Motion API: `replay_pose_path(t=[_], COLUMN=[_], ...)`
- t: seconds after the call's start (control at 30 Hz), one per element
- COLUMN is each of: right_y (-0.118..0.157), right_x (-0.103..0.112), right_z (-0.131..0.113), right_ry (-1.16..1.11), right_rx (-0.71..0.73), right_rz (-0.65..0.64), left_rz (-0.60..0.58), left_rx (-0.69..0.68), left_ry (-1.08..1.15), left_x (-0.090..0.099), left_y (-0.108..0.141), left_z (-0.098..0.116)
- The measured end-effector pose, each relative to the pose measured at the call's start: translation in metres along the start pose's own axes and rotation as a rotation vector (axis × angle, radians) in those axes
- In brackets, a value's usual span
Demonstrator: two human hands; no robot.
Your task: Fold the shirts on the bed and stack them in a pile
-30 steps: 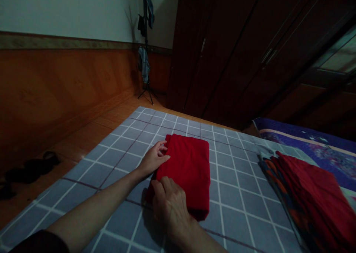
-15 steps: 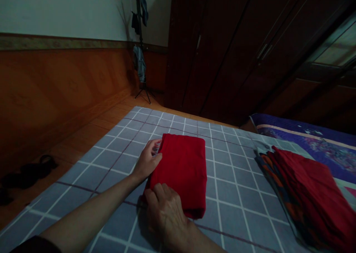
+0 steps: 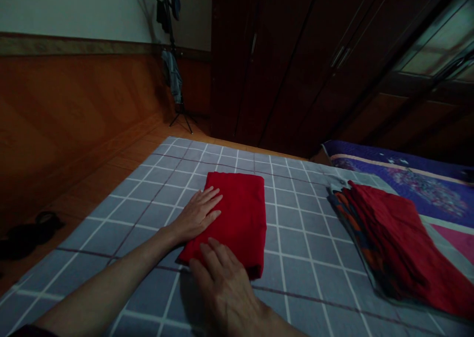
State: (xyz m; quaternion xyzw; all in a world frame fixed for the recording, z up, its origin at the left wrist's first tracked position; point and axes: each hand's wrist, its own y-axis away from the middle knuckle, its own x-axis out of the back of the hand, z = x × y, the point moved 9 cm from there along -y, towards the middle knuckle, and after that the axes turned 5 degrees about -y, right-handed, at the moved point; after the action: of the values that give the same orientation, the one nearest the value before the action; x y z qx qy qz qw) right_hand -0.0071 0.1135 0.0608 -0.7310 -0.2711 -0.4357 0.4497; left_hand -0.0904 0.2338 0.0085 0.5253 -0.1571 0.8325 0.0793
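A red folded cloth (image 3: 240, 208), likely a garment, lies as a neat rectangle on the grey checked bedsheet (image 3: 303, 238). My left hand (image 3: 198, 211) rests on its left side, fingers stretched out flat over the fabric. At the near left corner is my right hand (image 3: 225, 282), its fingers extended and touching the near edge of the cloth. Neither hand grips it. Part of the cloth's near edge is hidden behind my right hand.
Several folded clothes (image 3: 400, 243), red on top, are stacked at the right. Beyond them lies a purple patterned cover (image 3: 370, 159). A clothes stand (image 3: 172, 56) and a dark wardrobe (image 3: 274, 65) stand behind the bed. Dark items (image 3: 33, 236) lie on the floor at left.
My left hand has moved from the cloth's left edge onto its top and flattened. My right hand's curled fingers have straightened. The view has shifted slightly.
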Motion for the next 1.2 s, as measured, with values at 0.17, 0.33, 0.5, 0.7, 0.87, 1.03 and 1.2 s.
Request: replay_pose_path(t=[0.17,0.33,0.5,0.7,0.87,1.03,1.2], right_y=[0.061,0.083,0.078,0.095,0.106,0.108,0.080], right_x=[0.026,0.030,0.027,0.025,0.009,0.015,0.029], right_z=[0.045,0.082,0.093,0.101,0.099,0.105,0.103], right_ry=[0.207,0.204,0.129,0.205,0.291,0.177,0.013], right_rx=[-0.132,-0.365,-0.498,-0.518,-0.398,-0.411,-0.375], right_rz=[0.109,0.125,0.069,0.028,-0.064,-0.209,-0.242], left_rz=[0.059,-0.084,-0.104,-0.153,-0.156,-0.170,-0.197], left_rx=[-0.012,-0.107,-0.099,-0.062,-0.074,-0.072,-0.057], left_ry=[-0.102,-0.148,-0.150,-0.162,-0.165,-0.179,-0.182], left_x=[0.014,-0.012,-0.022,-0.022,-0.023,-0.024,-0.026], left_y=[0.004,0.011,0.012,0.012,0.013,0.014,0.014], left_z=[0.020,0.033,0.027,0.021,0.021,0.021,0.021])
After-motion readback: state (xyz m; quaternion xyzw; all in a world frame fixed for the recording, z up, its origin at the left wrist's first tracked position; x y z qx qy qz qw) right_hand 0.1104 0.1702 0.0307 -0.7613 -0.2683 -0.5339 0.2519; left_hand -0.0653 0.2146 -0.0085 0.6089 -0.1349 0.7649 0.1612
